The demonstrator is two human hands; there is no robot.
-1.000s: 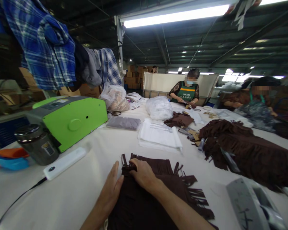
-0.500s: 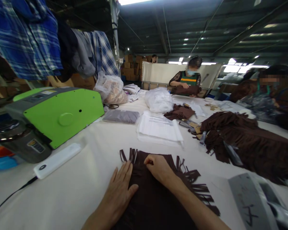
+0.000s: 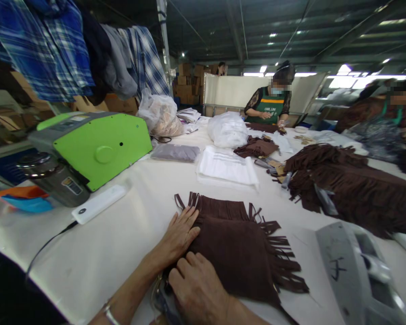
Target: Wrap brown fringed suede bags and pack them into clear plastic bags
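Left hand [image 3: 178, 234] flat on the near left edge of the brown fringed piece [image 3: 238, 246], fingers straight, slightly spread, pressing the cloth against the white table [image 3: 128, 216] and gripping nothing. Right hand [image 3: 198, 286] low at six o'clock, knuckles up, fingers curled narrow over the garment's nearest edge; possibly pinching a fold there, though the fingertips sit out of sight. Fringed piece folded into a rough square, lying in the middle foreground, tassels fanning toward twelve and three o'clock.

At ten o'clock from the hands, a white power bank [image 3: 98, 204] with a dark cable trailing off the table edge. Farther along that line, a green and grey machine [image 3: 94, 146] with a metal-lidded jar [image 3: 52, 178] beside it. At twelve o'clock, a stack of white folded sheets [image 3: 227, 167]; beyond, a filled white plastic bag [image 3: 227, 130]. At two o'clock, a long heap of brown fringed garments [image 3: 352, 189]. At four o'clock, a grey device [image 3: 352, 271], close to the table edge. Plaid shirts [image 3: 47, 49] hanging overhead at eleven o'clock. Across the table at one o'clock, a person in a green apron [image 3: 269, 108] handling brown cloth.
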